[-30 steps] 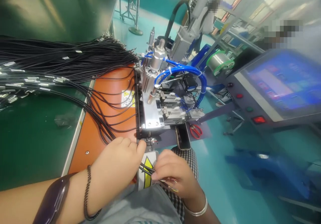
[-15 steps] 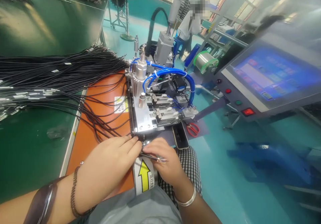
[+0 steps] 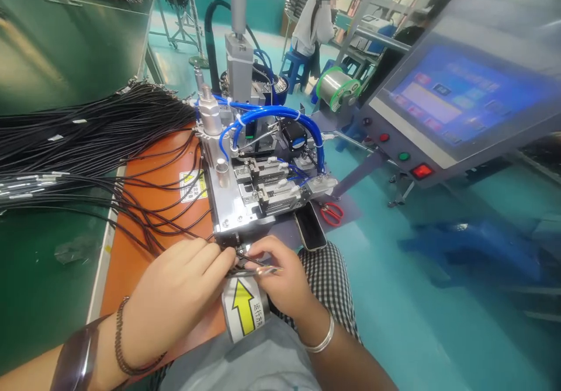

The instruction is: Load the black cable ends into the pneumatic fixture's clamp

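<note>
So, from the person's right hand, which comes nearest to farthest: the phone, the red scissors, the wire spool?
From the right hand:
1. Phone, just above it at the machine's edge.
2. Red scissors, a little farther right.
3. Wire spool, far back near the screen.

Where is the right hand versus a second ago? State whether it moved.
Yes. The right hand moved up from the yellow arrow label toward the machine edge, meeting the left hand.
</note>
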Demonstrator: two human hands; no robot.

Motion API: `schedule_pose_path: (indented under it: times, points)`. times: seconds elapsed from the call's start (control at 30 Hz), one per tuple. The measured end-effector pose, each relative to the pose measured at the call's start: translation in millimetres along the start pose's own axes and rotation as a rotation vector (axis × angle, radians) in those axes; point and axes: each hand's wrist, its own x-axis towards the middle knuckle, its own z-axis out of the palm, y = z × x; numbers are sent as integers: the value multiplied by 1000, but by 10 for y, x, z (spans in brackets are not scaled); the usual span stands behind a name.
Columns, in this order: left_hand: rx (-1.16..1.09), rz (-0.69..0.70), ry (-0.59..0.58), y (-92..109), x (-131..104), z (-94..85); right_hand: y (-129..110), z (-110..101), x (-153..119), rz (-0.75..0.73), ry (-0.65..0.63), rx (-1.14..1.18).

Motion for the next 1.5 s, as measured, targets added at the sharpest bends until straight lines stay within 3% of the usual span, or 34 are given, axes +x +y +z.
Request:
schedule_pose_path:
  times: [0.13,0.3,0.37,0.5,0.67,0.87,1.07,1.3,1.5]
  points:
    - [-71,69,62,-3,-23,-15,-24,60,50,37,32,6]
    - [-123,6,-57,42,-44,91,-103,121,112,-31,-147,-21]
    - [-146,-62,-103,49,-39,102,-103,130,104,-3,-96,5]
    - [-167,-119,-123,35,-18,67,-42,110,53,58,121,107]
    - [-128,-111,-121,23,-13,80,8,51,21,47,180,75]
    - [-201,-99,-69,52,-9,61,-16,24,17,52,154,42]
    - [-180,-139,19,48,-14,70,-45,28,29,-30,-62,-134]
    - [-134,-105,25,53,5,71,-88,51,79,28,145,-51]
    - [-135,-91,17,74,-26,114,-144,63,93,-41,33,-123]
